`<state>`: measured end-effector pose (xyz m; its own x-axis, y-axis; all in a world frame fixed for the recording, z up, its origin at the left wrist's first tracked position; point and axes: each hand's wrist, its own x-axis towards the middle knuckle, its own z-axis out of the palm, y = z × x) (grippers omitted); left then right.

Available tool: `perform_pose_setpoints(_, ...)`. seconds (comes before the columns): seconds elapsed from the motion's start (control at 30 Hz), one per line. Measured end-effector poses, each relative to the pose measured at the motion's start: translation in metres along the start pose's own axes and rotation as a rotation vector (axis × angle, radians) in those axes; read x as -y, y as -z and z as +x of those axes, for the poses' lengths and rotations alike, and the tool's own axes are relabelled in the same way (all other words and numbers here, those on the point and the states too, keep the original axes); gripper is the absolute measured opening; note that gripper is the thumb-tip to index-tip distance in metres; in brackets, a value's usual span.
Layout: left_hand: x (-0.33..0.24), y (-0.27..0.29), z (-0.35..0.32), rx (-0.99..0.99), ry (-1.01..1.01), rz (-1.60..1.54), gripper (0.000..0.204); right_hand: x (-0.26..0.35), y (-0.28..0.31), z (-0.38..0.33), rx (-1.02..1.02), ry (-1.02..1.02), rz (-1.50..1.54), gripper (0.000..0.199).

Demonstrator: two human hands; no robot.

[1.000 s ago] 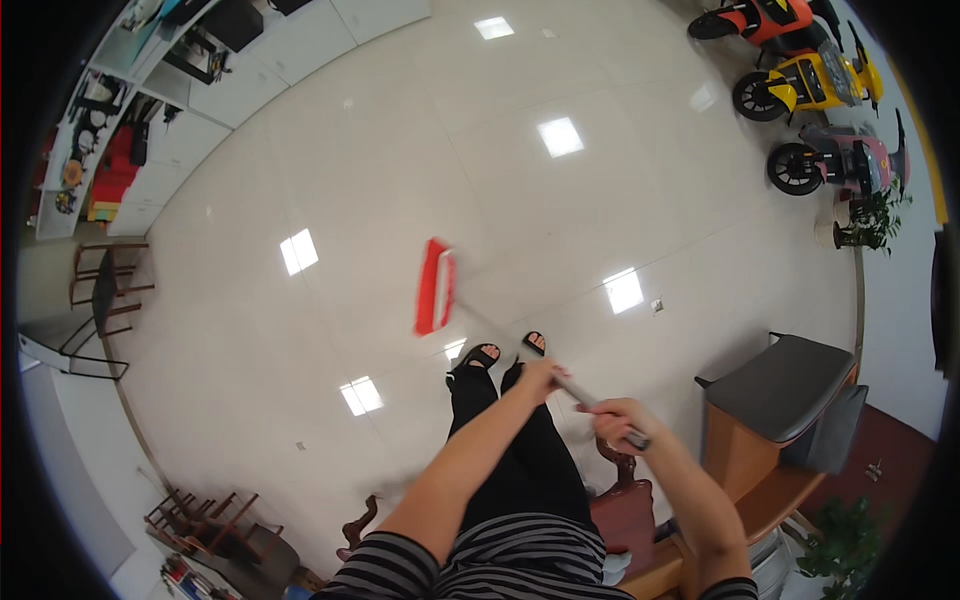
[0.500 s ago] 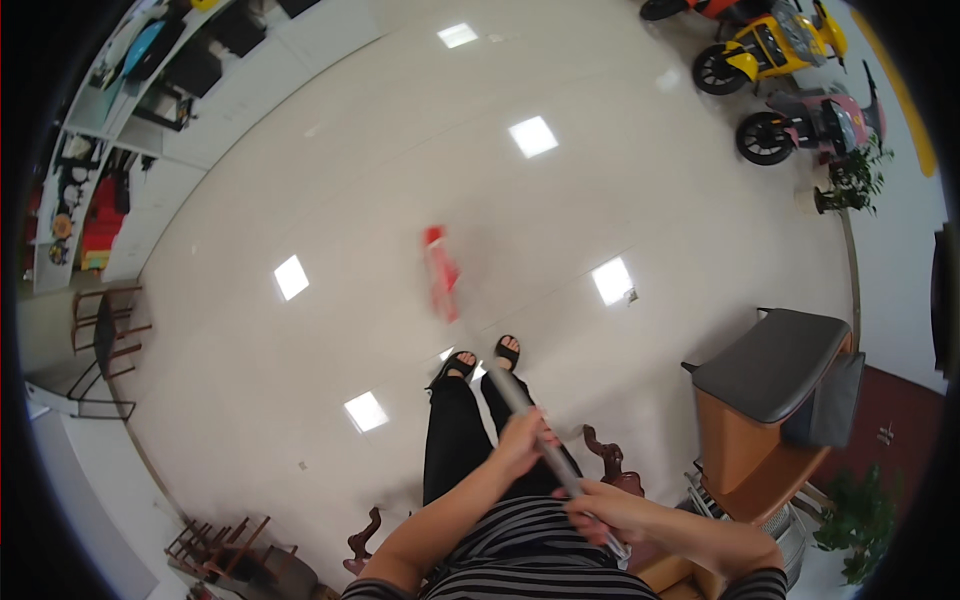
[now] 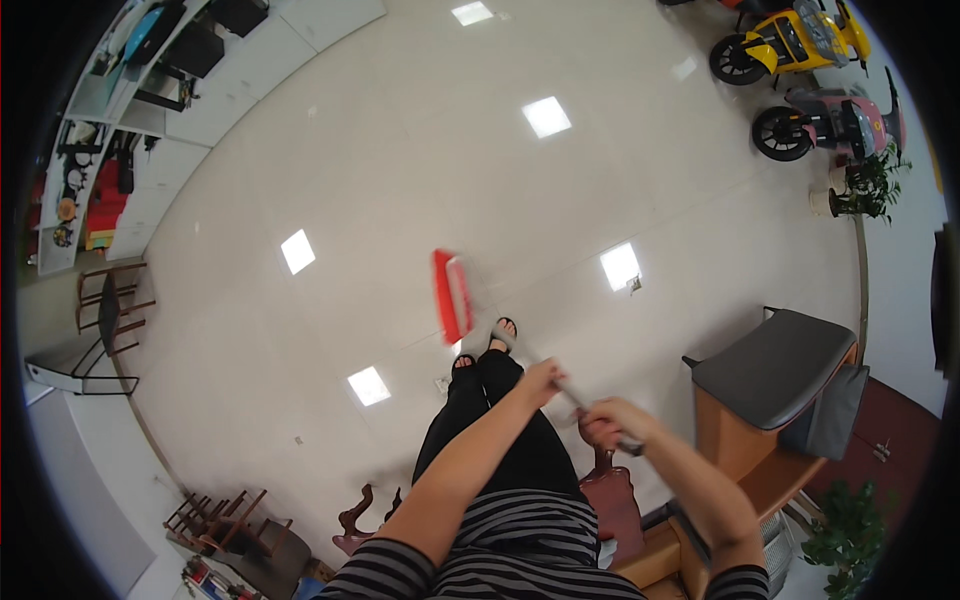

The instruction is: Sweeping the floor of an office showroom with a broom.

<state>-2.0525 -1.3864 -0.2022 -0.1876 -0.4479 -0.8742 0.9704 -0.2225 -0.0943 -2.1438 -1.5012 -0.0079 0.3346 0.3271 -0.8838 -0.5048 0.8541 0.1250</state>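
A mop point(image 3: 453, 296) at frame centre is gripped by both hands, left hand point(image 3: 541, 381) ahead of right hand point(image 3: 609, 424), over the floor point(image 3: 400, 180).

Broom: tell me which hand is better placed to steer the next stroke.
Probably left: the left hand grips the broom handle lower, nearer the red head; the right hand holds its upper end.

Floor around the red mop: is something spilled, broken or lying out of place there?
Nothing stands out. The glossy floor near the red mop head shows only reflections of ceiling lights, with no spill that I can see. Both hands, left and right, grip the mop handle. The scooters stand upright by the wall.
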Motion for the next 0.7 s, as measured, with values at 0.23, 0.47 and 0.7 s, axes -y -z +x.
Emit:
perform_pose_setpoints(0.23,0.004,-0.118,-0.025,0.249,0.15,0.106,0.014,-0.005,-0.034,-0.07,-0.388,0.175,-0.2,0.024)
perform_pose_setpoints(0.47,-0.027,-0.075,-0.125,0.183,-0.084,-0.072,0.006,-0.024,-0.102,-0.095,-0.087,0.032,-0.243,0.054)
perform_pose_setpoints(0.7,-0.138,0.039,-0.175,-0.258,-0.407,-0.122,0.01,-0.011,-0.185,0.017,0.179,-0.167,0.057,0.041)
